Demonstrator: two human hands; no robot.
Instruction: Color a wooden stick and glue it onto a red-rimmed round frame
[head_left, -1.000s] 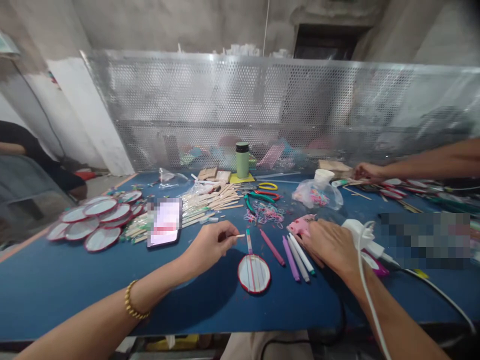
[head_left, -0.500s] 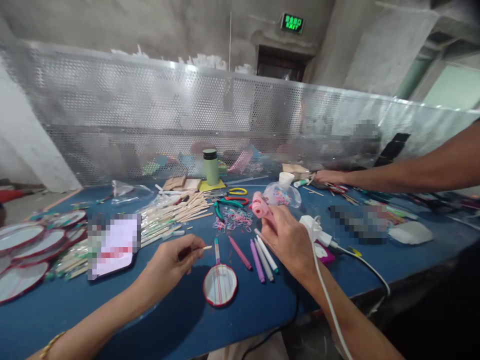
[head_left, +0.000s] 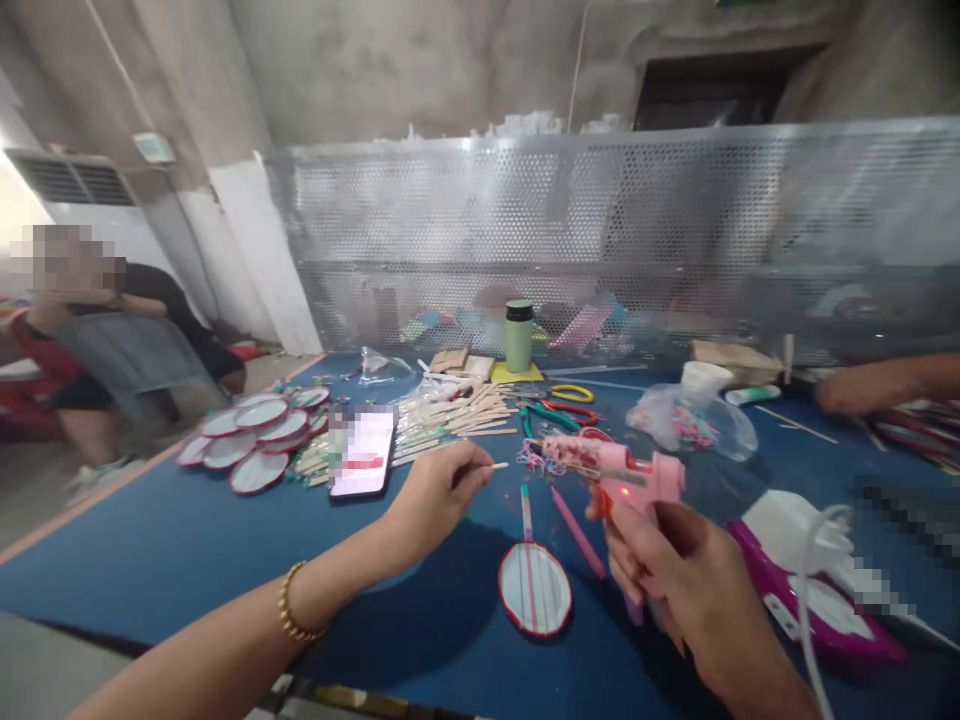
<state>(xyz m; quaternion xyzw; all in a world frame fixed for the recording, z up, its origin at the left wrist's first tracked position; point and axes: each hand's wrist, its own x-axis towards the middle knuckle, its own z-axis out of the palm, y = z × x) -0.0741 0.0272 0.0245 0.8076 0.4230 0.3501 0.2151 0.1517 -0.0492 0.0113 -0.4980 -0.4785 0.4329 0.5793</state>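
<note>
My left hand (head_left: 439,490) pinches a short wooden stick (head_left: 500,466), its pale tip poking out past the fingers. In my right hand (head_left: 686,575) is a pink hot glue gun (head_left: 637,478), gripped by the handle. Its nozzle points left, toward the stick but apart from it, and a small light glows on its side. Between and below the hands lies a small round paddle (head_left: 535,590) with a red rim and a striped handle. A pink pen-like tube (head_left: 577,533) rests beside it; a purple one is partly hidden under my right hand.
Red-rimmed discs (head_left: 259,472) are piled at left, near a phone (head_left: 365,455) and wooden sticks (head_left: 480,412). Behind are pliers (head_left: 570,393), a green bottle (head_left: 518,338) and a plastic bag (head_left: 697,420). A co-worker's hand (head_left: 862,385) is at far right; another person (head_left: 150,320) sits left.
The view has swung left, bringing a seated person into sight. My right hand has turned the glue gun so its nozzle points left toward the stick. My left hand still pinches the stick.
</note>
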